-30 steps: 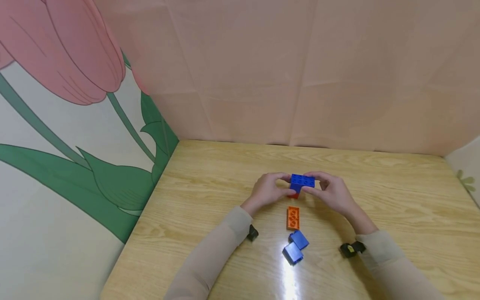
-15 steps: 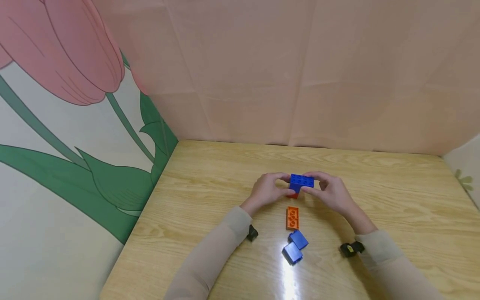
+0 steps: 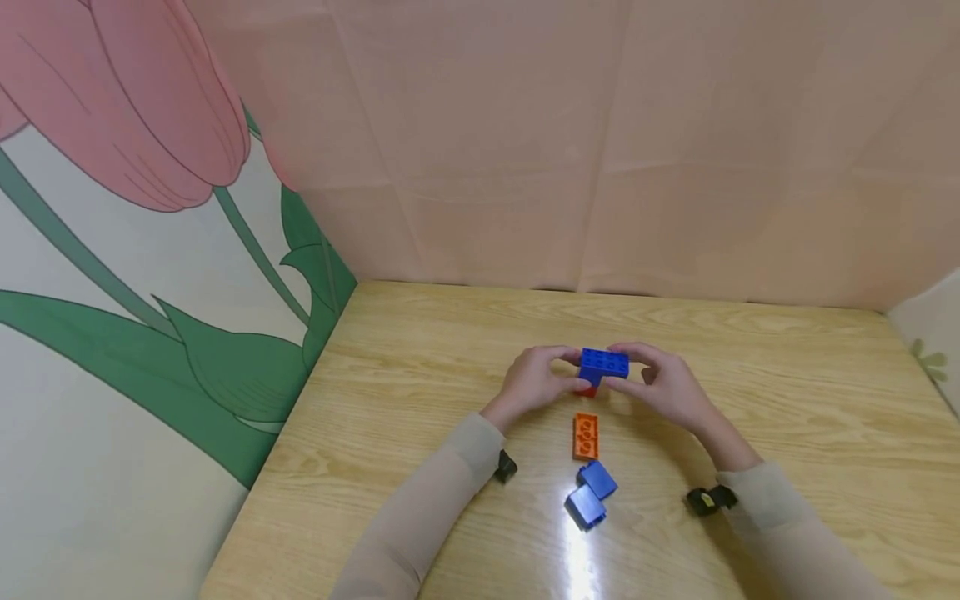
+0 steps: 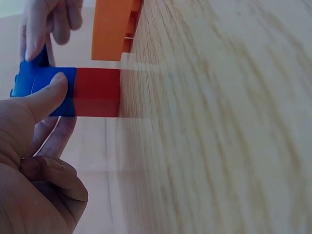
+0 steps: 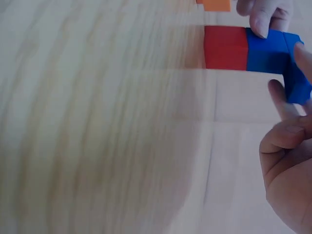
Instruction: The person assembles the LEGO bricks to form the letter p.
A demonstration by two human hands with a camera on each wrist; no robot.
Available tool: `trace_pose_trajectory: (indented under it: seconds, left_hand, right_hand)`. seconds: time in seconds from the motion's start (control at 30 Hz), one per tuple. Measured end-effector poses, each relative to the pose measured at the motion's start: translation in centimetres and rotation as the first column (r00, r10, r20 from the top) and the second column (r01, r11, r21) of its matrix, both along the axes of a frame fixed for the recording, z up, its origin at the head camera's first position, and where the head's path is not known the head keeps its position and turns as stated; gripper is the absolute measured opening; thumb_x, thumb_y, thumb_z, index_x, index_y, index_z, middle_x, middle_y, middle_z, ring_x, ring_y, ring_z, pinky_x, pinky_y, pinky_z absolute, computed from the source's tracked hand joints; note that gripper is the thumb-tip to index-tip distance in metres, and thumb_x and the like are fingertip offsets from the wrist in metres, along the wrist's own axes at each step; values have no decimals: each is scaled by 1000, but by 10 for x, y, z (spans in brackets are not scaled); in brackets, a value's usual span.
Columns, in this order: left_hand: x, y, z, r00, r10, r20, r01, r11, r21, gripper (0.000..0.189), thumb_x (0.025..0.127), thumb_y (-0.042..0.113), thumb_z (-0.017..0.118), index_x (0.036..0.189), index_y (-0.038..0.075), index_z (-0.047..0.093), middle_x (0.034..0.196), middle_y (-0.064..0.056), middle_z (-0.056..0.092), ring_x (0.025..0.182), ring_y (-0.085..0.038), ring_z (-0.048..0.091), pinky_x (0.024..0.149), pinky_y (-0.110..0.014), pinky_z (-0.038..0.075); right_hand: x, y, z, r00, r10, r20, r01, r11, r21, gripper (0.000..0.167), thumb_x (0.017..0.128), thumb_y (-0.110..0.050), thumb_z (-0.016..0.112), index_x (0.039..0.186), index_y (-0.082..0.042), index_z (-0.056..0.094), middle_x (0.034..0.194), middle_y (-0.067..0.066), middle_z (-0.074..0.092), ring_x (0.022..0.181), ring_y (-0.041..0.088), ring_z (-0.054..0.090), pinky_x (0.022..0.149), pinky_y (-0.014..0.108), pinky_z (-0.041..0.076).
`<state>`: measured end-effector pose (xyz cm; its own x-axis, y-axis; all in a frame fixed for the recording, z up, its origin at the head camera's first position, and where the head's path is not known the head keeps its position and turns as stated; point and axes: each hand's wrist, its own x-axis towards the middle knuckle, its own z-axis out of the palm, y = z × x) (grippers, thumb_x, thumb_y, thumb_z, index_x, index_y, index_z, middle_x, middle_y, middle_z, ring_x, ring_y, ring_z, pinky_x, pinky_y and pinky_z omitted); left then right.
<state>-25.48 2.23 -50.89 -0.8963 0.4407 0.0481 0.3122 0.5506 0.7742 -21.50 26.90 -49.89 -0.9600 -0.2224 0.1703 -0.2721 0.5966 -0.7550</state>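
Note:
A small stack stands on the table: a red block (image 4: 97,92) at the bottom, a blue block (image 5: 267,51) on it, and a longer blue studded brick (image 3: 604,363) across the top, jutting out to the right. My left hand (image 3: 531,382) pinches the stack's left side, its thumb on the middle blue block. With thumb and forefinger, my right hand (image 3: 669,388) pinches the overhanging end of the long blue brick. In the right wrist view, that brick looks slightly tilted against the block below it. Whether the two are fully pressed together, I cannot tell.
Nearer me lies an orange brick (image 3: 586,436), hollow side up. Closer still are two blue blocks, one (image 3: 597,479) touching or nearly touching the other (image 3: 585,507). A pink cloth (image 3: 480,150) hangs behind the wooden table (image 3: 420,350); a tulip-print panel (image 3: 225,350) borders its left.
My right wrist has shifted slightly to the right, and the right thumb sits a little lower on the long blue brick. The left hand and the loose bricks have not visibly moved.

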Motion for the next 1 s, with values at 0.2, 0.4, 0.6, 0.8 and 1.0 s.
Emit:
trace_pose_trajectory:
  seconds: [0.2,0.4,0.6,0.8,1.0]
  left_hand:
    - [0,0,0,1000,9,11,-9,1000,4,45,88,45,83,129,28,73,116,19,71,124,-14,62,107,-43,47]
    - [0,1,-1,1000,19,20,-19,1000,-3,45,88,47,82,129,31,73,115,22,70,125,-10,60,109,-42,46]
    - [0,2,-1,999,24,22,-23,999,-22,46,88,47,83,129,30,73,115,23,70,125,-11,60,109,-42,46]
    - [-1,3,-1,999,25,24,-24,999,-29,46,88,49,82,130,31,72,115,23,70,126,-11,60,109,-42,45]
    - [-1,2,-1,1000,21,14,-21,999,-36,46,88,48,82,130,30,72,115,23,70,125,-8,59,109,-40,45]
  right_hand:
    - [10,13,2,997,49,55,-50,998,24,65,94,-39,79,149,-14,55,133,14,67,124,39,60,88,51,54]
    - [28,29,-1,984,127,123,-137,987,81,69,94,-40,79,150,-9,52,129,10,69,126,41,57,90,60,53]
    - [46,32,1,957,222,185,-246,961,123,63,93,-44,79,144,-11,59,125,3,71,122,37,61,90,62,53]
    - [60,21,12,884,377,277,-411,909,75,57,94,-36,79,142,-13,61,127,1,70,121,33,62,90,66,51]
    - [67,7,15,805,507,308,-540,841,25,50,96,-33,77,140,-14,63,121,-3,71,115,25,65,89,45,52]
